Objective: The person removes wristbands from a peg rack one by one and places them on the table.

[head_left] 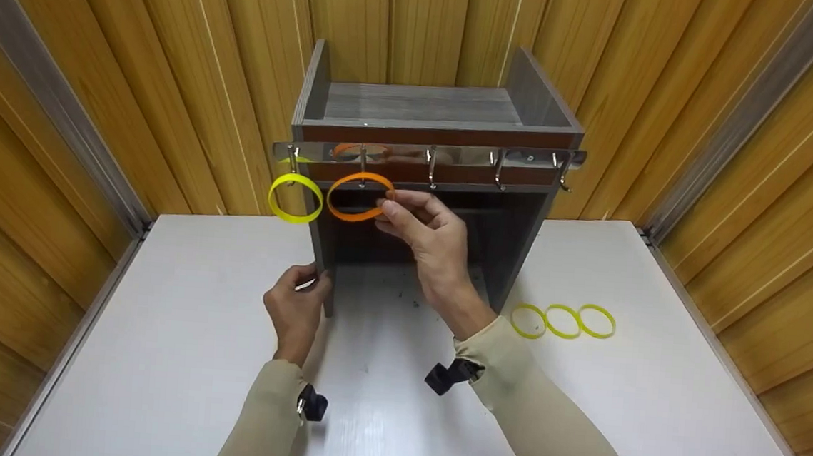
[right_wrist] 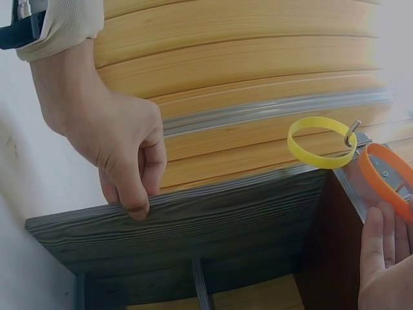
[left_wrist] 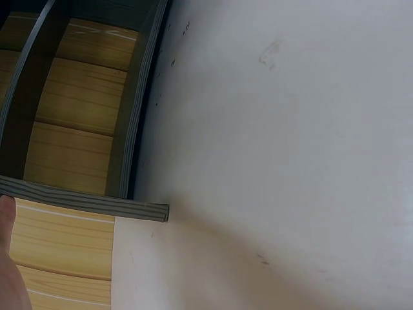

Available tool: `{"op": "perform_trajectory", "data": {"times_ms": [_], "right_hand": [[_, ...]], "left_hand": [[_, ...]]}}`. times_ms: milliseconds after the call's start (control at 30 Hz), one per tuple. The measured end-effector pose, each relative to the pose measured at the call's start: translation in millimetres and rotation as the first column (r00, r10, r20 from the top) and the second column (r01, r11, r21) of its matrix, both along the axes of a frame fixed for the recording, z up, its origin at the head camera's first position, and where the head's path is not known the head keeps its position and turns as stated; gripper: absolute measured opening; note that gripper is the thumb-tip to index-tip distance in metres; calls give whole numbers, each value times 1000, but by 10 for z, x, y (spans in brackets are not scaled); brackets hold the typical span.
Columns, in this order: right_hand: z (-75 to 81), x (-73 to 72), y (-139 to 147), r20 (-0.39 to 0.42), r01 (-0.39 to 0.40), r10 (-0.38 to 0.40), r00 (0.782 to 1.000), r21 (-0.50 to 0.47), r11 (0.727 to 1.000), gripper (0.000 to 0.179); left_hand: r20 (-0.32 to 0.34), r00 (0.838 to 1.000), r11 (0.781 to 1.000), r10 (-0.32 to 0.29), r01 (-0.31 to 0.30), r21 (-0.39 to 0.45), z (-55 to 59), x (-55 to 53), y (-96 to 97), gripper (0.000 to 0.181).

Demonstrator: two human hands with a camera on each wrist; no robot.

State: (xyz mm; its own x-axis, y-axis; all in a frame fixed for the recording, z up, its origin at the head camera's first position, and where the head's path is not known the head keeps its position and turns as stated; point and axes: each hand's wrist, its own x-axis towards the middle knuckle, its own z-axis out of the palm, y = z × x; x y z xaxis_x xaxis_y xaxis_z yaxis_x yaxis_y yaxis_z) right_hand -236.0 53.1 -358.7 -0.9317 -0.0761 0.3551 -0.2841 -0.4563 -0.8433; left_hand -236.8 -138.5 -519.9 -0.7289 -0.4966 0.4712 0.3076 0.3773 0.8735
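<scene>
My right hand (head_left: 441, 245) pinches an orange ring (head_left: 355, 217) at its right side between thumb and fingers. The top of that ring overlaps the second hook from the left (head_left: 363, 159) on the metal rail. On the leftmost hook (head_left: 292, 157) hangs a yellow ring (head_left: 295, 218), also seen in the right wrist view as a yellow ring (right_wrist: 310, 159) looped over a hook. Lower down, my left hand (head_left: 293, 313) grips the front edge of the grey shelf's left side panel (right_wrist: 193, 216), thumb on one face and fingers on the other.
Three yellow rings (head_left: 562, 334) lie in a row on the white table (head_left: 651, 417), right of the grey wooden shelf unit (head_left: 422, 104). More hooks (head_left: 500, 171) line the right half of the rail. Wood-patterned walls (head_left: 247, 52) enclose the back and sides.
</scene>
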Motion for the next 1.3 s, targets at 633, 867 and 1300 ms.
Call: {"op": "perform_trajectory", "data": {"times_ms": [633,867,1300], "right_hand": [[-54,94,317,-11,26,-25,1000,37,999,16],[-115,127,559,16,51,-51,999,30,998,16],[-335,202,1146,98,154,-161,982,81,985,18]], "left_hand": [[-36,999,1000,0,-1,-17,-34,-10,-29,15],[-45,999,1000,-13,12,-23,-28,4,-14,14],[-25,1000,1000,4,-4,-24,-19,8,-18,14]]}}
